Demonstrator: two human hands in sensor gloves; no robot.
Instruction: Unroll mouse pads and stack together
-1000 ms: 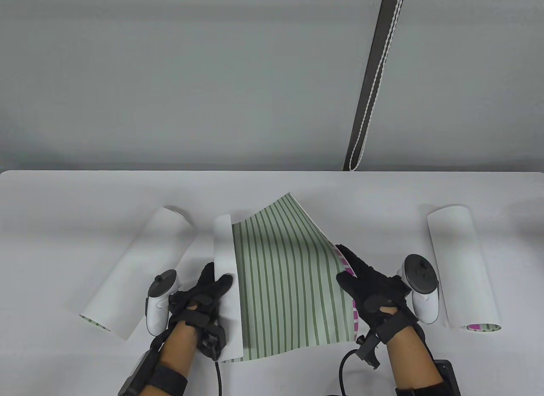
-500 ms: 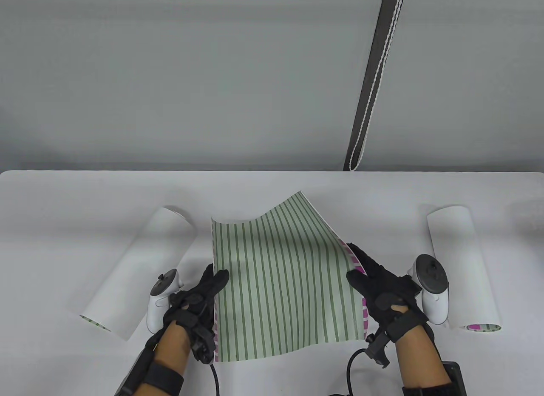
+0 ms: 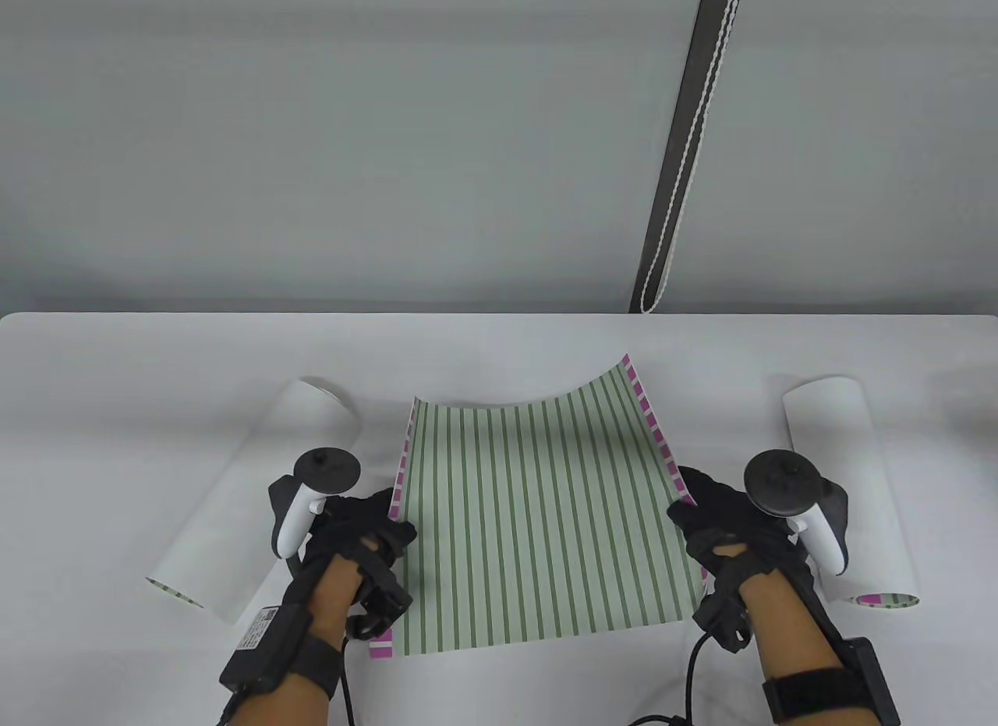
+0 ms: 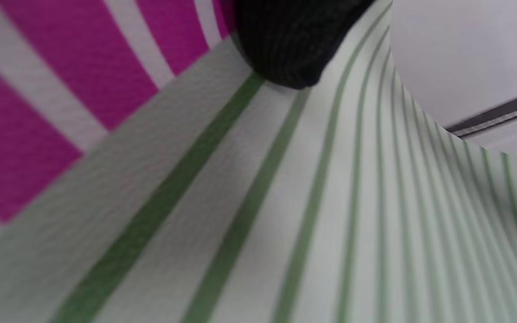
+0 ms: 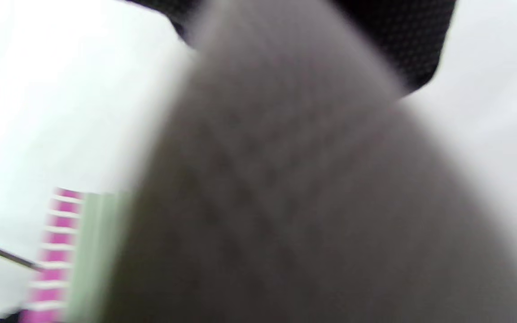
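Note:
A green-striped mouse pad (image 3: 538,515) with magenta side bands lies spread open in the middle of the table, sagging in the middle with its far right corner curled up. My left hand (image 3: 366,539) grips its left edge. My right hand (image 3: 717,523) grips its right edge. In the left wrist view a gloved fingertip (image 4: 285,49) presses on the striped pad (image 4: 285,215). The right wrist view is blurred by the pad's grey underside (image 5: 285,202) close to the lens. Two rolled pads lie on either side: one on the left (image 3: 257,492), one on the right (image 3: 850,484).
The white table (image 3: 156,352) ends at a far edge against a grey wall. A dark strap with white cord (image 3: 686,141) hangs down the wall at the back right. Cables trail from both wrists at the near edge.
Both hands have moved apart and pulled the pad open. The curled white left flap has flattened, and the magenta bands on both sides now show.

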